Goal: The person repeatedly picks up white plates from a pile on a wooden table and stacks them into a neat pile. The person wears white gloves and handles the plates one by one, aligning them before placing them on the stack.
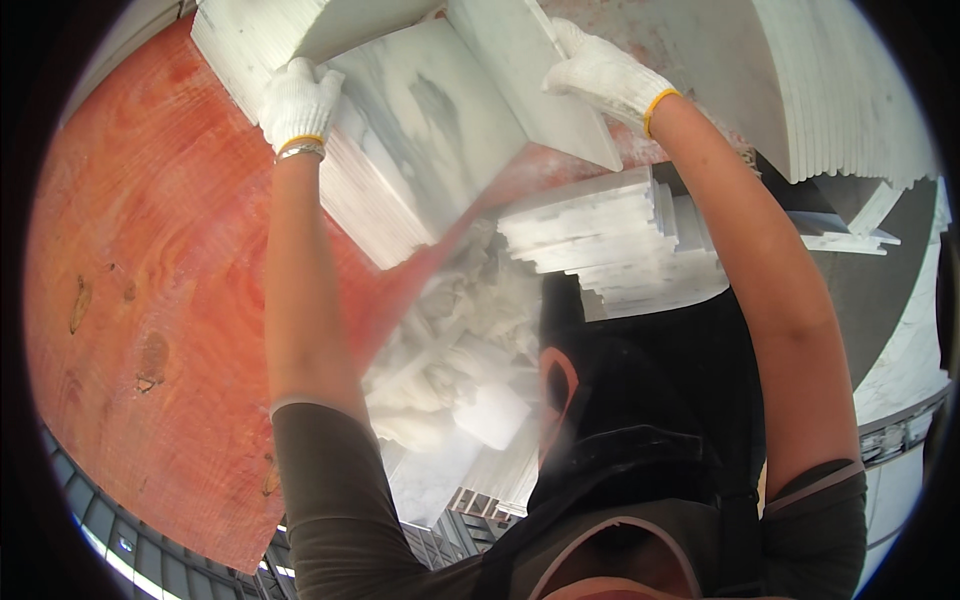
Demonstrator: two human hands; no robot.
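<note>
My left hand (300, 103), in a white knit glove with a yellow cuff, is at the upper left corner of a stack of grey-veined white marble tiles (430, 125). Its fingers are bent against the corner and the thumb lies toward the top face. My right hand (600, 78), gloved the same way, is closed on the outer edge of a tilted marble tile (535, 85). That tile leans up along the right side of the stack. The right fingertips are partly hidden by the tile's edge.
Another tile stack (262, 45) adjoins at the upper left. A large row of tiles (830, 90) stands at the right. A lower stack (610, 235) lies near my body, beside a whitish heap of scraps (450, 345). The reddish wooden board (170, 290) spans the left.
</note>
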